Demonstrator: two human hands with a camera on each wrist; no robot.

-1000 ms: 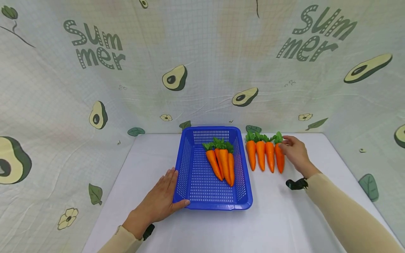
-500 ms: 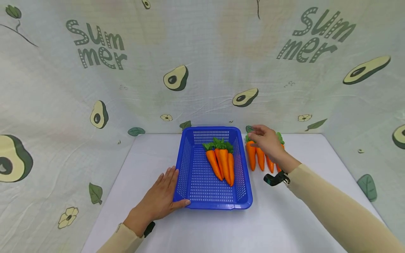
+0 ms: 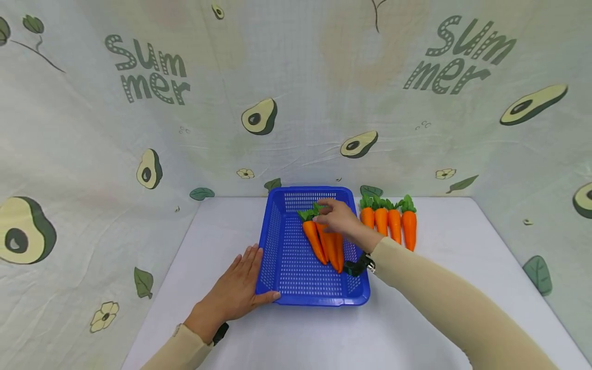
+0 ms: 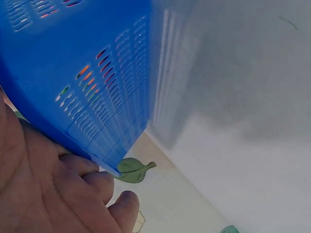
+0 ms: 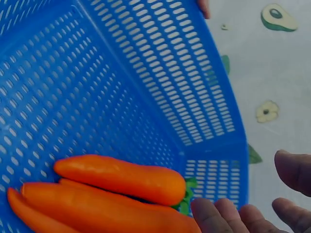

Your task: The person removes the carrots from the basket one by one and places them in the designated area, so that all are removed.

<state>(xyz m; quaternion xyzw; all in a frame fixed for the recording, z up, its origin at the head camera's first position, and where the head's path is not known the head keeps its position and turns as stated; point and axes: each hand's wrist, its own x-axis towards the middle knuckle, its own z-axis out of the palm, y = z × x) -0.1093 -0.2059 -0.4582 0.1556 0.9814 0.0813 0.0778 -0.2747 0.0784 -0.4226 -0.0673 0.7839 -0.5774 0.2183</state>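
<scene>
Three orange carrots lie side by side in a blue perforated basket on the white table. The right hand hovers over their leafy tops, fingers loosely spread and gripping nothing. The left hand lies flat against the basket's near-left corner. Four more carrots sit in a row just right of the basket.

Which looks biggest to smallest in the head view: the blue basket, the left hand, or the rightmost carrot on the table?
1. Basket, clearly largest.
2. Left hand, though it is nearer the camera.
3. Rightmost carrot, smallest.
</scene>
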